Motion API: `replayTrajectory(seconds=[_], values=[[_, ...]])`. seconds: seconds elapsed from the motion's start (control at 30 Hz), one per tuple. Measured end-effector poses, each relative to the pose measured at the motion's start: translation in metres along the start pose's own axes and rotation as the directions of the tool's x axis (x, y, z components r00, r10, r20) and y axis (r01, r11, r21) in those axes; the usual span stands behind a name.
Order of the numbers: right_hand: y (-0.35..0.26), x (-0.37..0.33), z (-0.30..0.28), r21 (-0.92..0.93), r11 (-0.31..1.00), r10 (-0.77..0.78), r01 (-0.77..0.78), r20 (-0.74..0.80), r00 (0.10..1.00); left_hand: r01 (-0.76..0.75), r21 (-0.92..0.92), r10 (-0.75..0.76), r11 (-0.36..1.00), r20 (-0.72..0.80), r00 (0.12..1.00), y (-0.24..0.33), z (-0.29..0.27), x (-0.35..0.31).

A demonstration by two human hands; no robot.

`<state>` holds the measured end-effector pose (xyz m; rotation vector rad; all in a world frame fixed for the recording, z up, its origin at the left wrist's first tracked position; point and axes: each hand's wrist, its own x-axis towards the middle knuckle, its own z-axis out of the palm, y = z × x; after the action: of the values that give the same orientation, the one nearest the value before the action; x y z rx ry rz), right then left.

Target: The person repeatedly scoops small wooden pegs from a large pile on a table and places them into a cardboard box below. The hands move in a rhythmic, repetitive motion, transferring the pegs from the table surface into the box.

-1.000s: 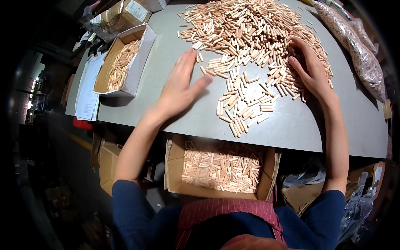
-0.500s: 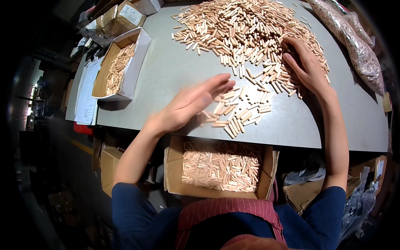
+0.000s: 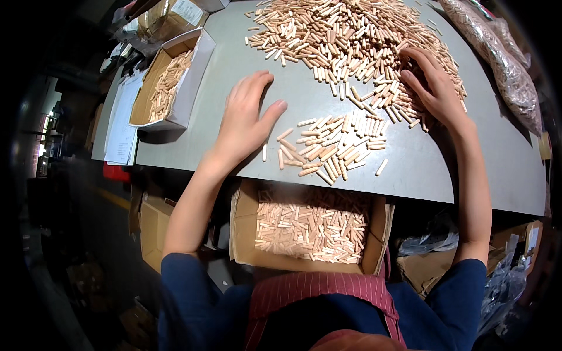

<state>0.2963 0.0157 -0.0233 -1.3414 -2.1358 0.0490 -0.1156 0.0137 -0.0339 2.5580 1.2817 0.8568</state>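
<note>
Left hand (image 3: 247, 120) spread wide, nothing held, right hand (image 3: 436, 93) curled at the pile (image 3: 345, 35), can't tell if gripping; loose dowels (image 3: 331, 146) near the counter (image 3: 410, 169) front edge could roll past the carton (image 3: 243, 234) if 1 sweep goes too hard.

We can read no words or numbers. We see a white label (image 3: 187, 10) on the brown parcel (image 3: 155, 21), its print too small to make out, and faint printed lines on the paper (image 3: 121, 137) at the tabletop's (image 3: 415, 172) left edge.
</note>
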Motion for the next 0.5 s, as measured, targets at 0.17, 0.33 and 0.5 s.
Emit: replayTrajectory(seconds=[0.17, 0.33, 0.5], values=[[0.002, -0.002, 0.001, -0.003, 1.000, 0.008, -0.008, -0.008, 1.000, -0.016, 0.119, 0.007, 0.993, 0.074, 0.997, 0.004, 0.006, -0.002], [0.001, -0.001, -0.001, -0.008, 0.999, -0.034, 0.034, -0.016, 0.999, -0.051, 0.189, 0.023, 0.981, 0.151, 0.988, 0.013, -0.002, -0.015], [0.002, -0.003, 0.000, -0.036, 0.999, -0.005, 0.005, 0.005, 1.000, -0.228, 0.191, 0.151, 0.955, 0.347, 0.926, 0.026, -0.022, -0.036]])
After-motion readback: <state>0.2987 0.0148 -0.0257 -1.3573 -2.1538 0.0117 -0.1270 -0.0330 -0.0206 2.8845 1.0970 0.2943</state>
